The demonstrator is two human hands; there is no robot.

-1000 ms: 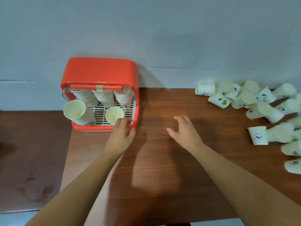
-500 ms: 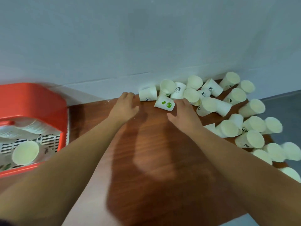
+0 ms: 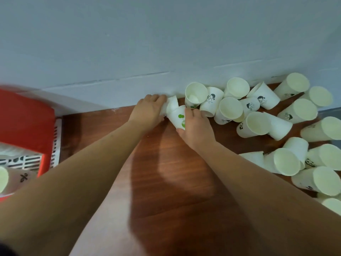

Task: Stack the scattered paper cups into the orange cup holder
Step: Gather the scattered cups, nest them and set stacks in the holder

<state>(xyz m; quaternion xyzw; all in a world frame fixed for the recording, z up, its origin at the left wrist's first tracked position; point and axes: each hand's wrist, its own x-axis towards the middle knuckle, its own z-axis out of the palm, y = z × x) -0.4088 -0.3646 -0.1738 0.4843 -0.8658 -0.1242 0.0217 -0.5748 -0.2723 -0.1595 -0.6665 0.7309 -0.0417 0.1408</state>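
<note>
**Two hands take paper cups near the wall on a wooden table**

A green-dotted cup (image 3: 178, 118) lies on its side at twelve o'clock, just above the view's centre. The right hand (image 3: 196, 126) holds it, fingers and thumb curled round it. Touching it at its ten o'clock is a plain white cup (image 3: 172, 105), gripped in the curled fingers of the left hand (image 3: 149, 110). From one to four o'clock many more paper cups (image 3: 256, 124) lie scattered, mostly tipped over, some printed with small dark figures. The orange cup holder (image 3: 25, 119) sits at nine o'clock, blurred and cut by the edge, well apart from both hands. Everything rests on a brown wooden table (image 3: 175, 182) against a grey wall (image 3: 166, 43).
</note>
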